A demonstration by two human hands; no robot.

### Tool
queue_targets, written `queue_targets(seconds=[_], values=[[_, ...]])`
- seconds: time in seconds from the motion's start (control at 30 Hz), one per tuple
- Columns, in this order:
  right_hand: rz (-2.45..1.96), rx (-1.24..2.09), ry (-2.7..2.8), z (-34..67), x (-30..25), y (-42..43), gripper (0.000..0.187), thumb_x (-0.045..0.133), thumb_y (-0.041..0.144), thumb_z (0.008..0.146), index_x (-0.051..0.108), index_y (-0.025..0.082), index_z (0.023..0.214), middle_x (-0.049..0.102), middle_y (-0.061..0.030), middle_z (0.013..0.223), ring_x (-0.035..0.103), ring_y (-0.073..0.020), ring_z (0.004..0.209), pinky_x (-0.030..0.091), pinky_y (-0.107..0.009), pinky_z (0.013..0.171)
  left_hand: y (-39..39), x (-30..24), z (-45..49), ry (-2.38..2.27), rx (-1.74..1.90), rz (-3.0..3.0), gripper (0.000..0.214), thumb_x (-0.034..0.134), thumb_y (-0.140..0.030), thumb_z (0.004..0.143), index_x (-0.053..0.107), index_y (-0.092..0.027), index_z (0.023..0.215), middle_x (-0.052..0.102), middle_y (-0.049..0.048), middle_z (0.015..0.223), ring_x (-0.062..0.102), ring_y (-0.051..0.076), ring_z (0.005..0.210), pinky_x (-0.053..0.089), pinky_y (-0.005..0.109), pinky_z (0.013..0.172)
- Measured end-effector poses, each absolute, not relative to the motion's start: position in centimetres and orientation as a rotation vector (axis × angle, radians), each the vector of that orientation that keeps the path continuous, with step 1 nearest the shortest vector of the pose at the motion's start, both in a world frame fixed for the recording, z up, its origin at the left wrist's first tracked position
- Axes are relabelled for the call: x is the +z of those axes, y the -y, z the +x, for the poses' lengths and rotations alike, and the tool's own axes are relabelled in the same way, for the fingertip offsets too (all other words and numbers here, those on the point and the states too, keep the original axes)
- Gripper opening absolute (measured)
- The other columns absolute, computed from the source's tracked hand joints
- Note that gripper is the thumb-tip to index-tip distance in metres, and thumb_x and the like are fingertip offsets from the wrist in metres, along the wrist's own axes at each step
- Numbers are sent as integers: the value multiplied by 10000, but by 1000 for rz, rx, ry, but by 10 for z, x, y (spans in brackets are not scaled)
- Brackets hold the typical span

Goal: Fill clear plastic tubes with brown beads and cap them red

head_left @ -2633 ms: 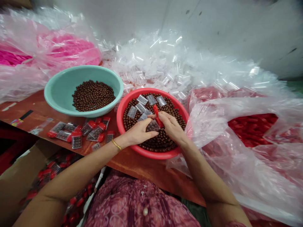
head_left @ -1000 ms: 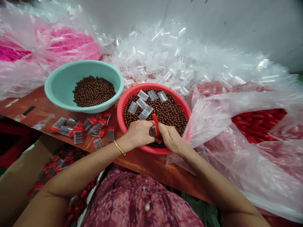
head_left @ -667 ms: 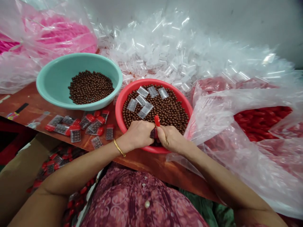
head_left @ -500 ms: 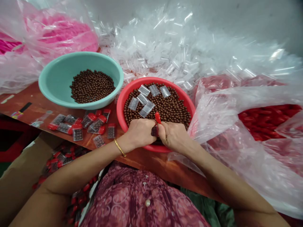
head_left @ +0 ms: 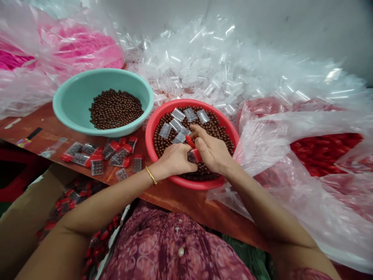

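My left hand (head_left: 176, 160) and my right hand (head_left: 211, 149) are together over a red plastic basin (head_left: 201, 183) filled with small brown balls (head_left: 211, 132). Between them is a small clear packet of brown balls (head_left: 192, 156). My left fingertips press its lower side. A red plastic piece (head_left: 190, 141) sits against my right fingers, joined to the packet's top. Several flat clear bags (head_left: 177, 125) lie on the balls. A gold bangle (head_left: 150, 175) circles my left wrist.
A teal basin (head_left: 101, 74) of brown balls stands behind the wooden table's (head_left: 186, 206) edge. Red-capped packets (head_left: 96, 167) lie left of the red basin. Clear bags (head_left: 186, 66) heap behind. Plastic sacks hold pink (head_left: 81, 48) and red (head_left: 320, 153) pieces. A cardboard box (head_left: 20, 233) sits below left.
My right hand has lifted and spread over the basin, no longer pressed against my left. The packet now shows between my hands, and the red piece tilts left instead of upright.
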State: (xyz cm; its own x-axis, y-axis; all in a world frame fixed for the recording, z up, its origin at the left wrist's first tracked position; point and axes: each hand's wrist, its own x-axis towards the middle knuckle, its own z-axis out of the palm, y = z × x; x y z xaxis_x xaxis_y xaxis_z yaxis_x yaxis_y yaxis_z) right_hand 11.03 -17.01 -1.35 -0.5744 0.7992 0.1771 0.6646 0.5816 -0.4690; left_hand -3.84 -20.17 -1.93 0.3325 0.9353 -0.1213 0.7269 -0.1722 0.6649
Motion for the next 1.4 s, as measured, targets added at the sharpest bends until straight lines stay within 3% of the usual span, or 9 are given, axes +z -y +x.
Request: queue_targets(seconds=[0.1, 0.23, 0.4, 0.53, 0.73, 0.93, 1.07, 1.27, 1.4], values=[[-820, 500, 2549, 108, -6, 148, 631, 139, 589, 915, 558, 216, 1203, 650, -77, 1115, 573, -216, 1072, 442, -374, 913, 200, -21, -39, -1467, 442, 1955, 137, 591, -274, 597, 620, -144, 627, 520, 2, 504, 487, 145, 485, 355, 271, 484], [-826, 308, 2601, 115, -8, 141, 522, 350, 572, 881, 628, 163, 1051, 687, -107, 929, 618, -224, 875, 487, -371, 801, 200, -25, -40, -1475, 493, 1845, 100, 612, -249, 589, 593, -154, 614, 477, -24, 500, 469, 121, 503, 352, 246, 493], [-1014, 111, 2463, 131, -21, 161, 304, 395, 346, 912, 628, 196, 1037, 702, -96, 991, 646, -208, 914, 504, -349, 822, 197, -32, -42, -1284, 776, 1491, 321, 656, -351, 646, 596, -139, 880, 591, -10, 714, 528, 117, 610, 434, 233, 557], [-919, 115, 2542, 132, -24, 176, 440, 374, 285, 873, 492, 138, 1270, 653, -146, 1146, 625, -246, 1018, 492, -392, 884, 195, -35, -44, -1242, 891, 1429, 314, 616, -204, 620, 553, -136, 921, 606, 5, 852, 538, 124, 753, 464, 253, 717], [-1070, 75, 2515, 114, -26, 190, 697, 548, 596, 746, 460, 110, 1237, 672, -178, 1015, 654, -293, 873, 504, -383, 747, 199, -29, -48, -1250, 885, 1364, 353, 432, -208, 739, 506, -176, 1083, 608, 7, 949, 556, 137, 853, 465, 257, 785], [-984, -38, 2369, 105, -43, 190, 447, 540, 487, 749, 531, 133, 1022, 642, -69, 710, 640, -213, 645, 492, -300, 604, 205, -27, -43, -1308, 911, 1524, 386, 408, -242, 813, 459, -135, 1180, 604, 69, 1108, 559, 171, 1012, 424, 309, 943], [-869, -16, 2275, 105, -45, 189, 520, 574, 460, 728, 506, 111, 1106, 663, -87, 762, 649, -213, 672, 511, -303, 622, 206, -30, -41, -1243, 993, 1594, 375, 420, -232, 827, 449, -144, 1191, 575, 86, 1207, 545, 172, 1092, 402, 305, 994], [-1003, 269, 2355, 105, -34, 188, 806, 607, 555, 733, 361, 100, 1352, 670, -141, 1092, 660, -261, 934, 514, -381, 838, 210, -25, -62, -1412, 1225, 1703, 341, 449, -275, 841, 477, -162, 1163, 604, 54, 1124, 580, 145, 983, 444, 246, 891], [-1214, 314, 2263, 125, -33, 183, 457, 482, 474, 866, 565, 143, 1169, 703, -111, 1037, 669, -231, 934, 514, -352, 833, 228, -22, -116, -1995, 845, 1916, 363, 445, -337, 847, 506, -189, 1173, 654, 36, 973, 610, 176, 823, 456, 273, 753]])
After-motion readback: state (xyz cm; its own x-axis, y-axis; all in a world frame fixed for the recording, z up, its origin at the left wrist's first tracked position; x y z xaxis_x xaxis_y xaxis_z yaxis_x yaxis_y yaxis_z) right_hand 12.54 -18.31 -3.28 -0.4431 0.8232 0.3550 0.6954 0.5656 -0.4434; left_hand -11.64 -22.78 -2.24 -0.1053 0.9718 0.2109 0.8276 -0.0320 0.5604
